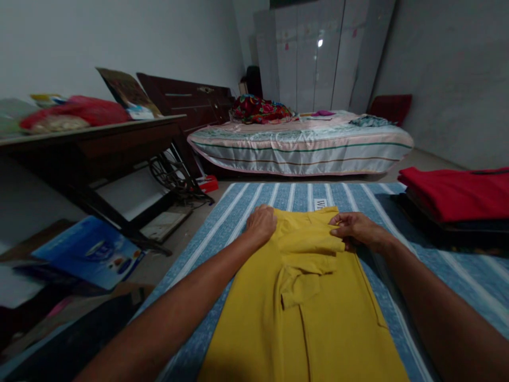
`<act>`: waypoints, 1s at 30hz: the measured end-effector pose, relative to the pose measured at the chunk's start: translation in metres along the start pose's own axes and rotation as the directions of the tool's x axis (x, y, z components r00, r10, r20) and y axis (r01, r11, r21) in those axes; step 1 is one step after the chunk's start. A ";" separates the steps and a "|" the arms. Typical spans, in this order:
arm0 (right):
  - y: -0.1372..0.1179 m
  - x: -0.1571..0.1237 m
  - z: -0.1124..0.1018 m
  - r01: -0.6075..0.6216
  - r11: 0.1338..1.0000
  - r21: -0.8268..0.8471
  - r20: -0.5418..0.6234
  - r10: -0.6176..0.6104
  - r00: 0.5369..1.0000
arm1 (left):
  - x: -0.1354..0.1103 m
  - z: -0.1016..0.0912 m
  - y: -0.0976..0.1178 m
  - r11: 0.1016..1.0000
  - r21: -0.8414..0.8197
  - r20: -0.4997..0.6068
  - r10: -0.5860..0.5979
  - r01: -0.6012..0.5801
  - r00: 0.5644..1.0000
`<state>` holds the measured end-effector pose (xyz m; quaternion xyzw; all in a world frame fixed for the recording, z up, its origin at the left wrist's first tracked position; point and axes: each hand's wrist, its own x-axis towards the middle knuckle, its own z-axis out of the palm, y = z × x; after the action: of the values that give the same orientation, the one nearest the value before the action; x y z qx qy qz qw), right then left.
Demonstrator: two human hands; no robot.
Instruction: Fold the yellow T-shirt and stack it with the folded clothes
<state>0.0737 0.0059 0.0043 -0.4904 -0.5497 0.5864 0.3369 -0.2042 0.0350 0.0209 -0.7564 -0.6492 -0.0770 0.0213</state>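
A yellow garment (pixel 318 318) lies flat on a blue and white striped cloth (pixel 246 212) in front of me. My left hand (pixel 261 223) is closed over the garment's far left corner. My right hand (pixel 358 229) pinches a folded flap of the same yellow fabric at the far right, fingers pressed together on it. A smaller folded piece of the yellow fabric (pixel 302 276) lies in the middle, just below both hands.
Folded red cloth (pixel 457 193) lies on a dark stack at the right. A bed (pixel 302 143) with striped cover stands ahead, wardrobe (pixel 318 58) behind. A dark sewing-machine table (pixel 99 143) with bags is left. A blue box (pixel 89 252) lies on the floor.
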 end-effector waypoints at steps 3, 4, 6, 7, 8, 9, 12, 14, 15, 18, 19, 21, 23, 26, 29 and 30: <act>-0.003 -0.002 0.000 -0.001 0.999 -0.035 -0.042 -0.001 0.999 | -0.011 0.009 -0.001 1.000 -0.004 0.071 0.025 -0.024 0.997; -0.004 -0.003 0.000 -0.001 0.999 -0.046 -0.050 -0.001 0.999 | -0.012 0.012 -0.003 1.000 -0.008 0.086 0.028 -0.028 0.996; -0.006 -0.004 0.000 -0.014 0.998 -0.064 -0.056 0.011 0.998 | -0.014 0.016 -0.006 0.999 -0.013 0.104 0.034 -0.033 0.994; -0.007 -0.004 0.000 -0.029 0.996 -0.080 -0.059 0.024 0.998 | -0.014 0.017 -0.007 0.999 -0.015 0.108 0.037 -0.036 0.993; -0.009 -0.004 0.000 -0.046 0.991 -0.123 -0.071 0.037 0.997 | -0.014 0.018 -0.008 0.999 -0.016 0.109 0.041 -0.040 0.993; -0.010 -0.005 0.000 -0.061 0.980 -0.189 -0.093 0.044 0.995 | -0.014 0.019 -0.008 0.999 -0.018 0.107 0.045 -0.043 0.993; -0.024 -0.007 0.000 -0.090 0.908 -0.408 -0.184 0.015 0.983 | -0.014 0.019 -0.007 0.999 -0.022 0.091 0.047 -0.045 0.995; -0.040 -0.013 0.003 -0.066 0.856 -0.512 -0.206 -0.048 0.977 | -0.015 0.018 -0.005 0.999 -0.025 0.071 0.040 -0.039 0.997; -0.050 -0.017 0.007 -0.028 0.828 -0.559 -0.185 -0.092 0.979 | -0.016 0.017 -0.004 0.999 -0.027 0.058 0.039 -0.038 0.998; -0.077 -0.034 0.026 0.142 0.689 -0.710 -0.017 -0.219 0.976 | -0.023 0.009 0.001 0.998 -0.037 0.012 0.059 -0.058 0.998; -0.083 -0.040 0.034 0.193 0.644 -0.741 0.053 -0.231 0.972 | -0.027 0.005 0.003 0.996 -0.043 -0.003 0.074 -0.074 0.997; -0.088 -0.049 0.047 0.260 0.562 -0.785 0.168 -0.211 0.963 | -0.040 -0.004 0.009 0.991 -0.062 -0.028 0.116 -0.117 0.993; -0.082 -0.057 0.056 0.280 0.468 -0.838 0.218 -0.182 0.959 | -0.058 -0.014 0.014 0.981 -0.087 -0.042 0.173 -0.176 0.984; -0.060 -0.071 0.064 0.320 0.346 -0.882 0.254 -0.225 0.941 | -0.092 -0.024 0.019 0.934 -0.193 -0.082 0.289 -0.299 0.954; -0.035 -0.086 0.073 0.359 0.307 -0.881 0.260 -0.319 0.911 | -0.122 -0.025 0.023 0.867 -0.324 -0.136 0.353 -0.379 0.926; -0.028 -0.089 0.077 0.336 0.304 -0.891 0.229 -0.337 0.913 | -0.130 -0.024 0.024 0.857 -0.347 -0.135 0.357 -0.381 0.924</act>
<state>0.0233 -0.0967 0.0433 -0.4679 -0.8694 0.0998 0.1239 -0.2016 -0.0991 0.0271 -0.8542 -0.4653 -0.2161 -0.0845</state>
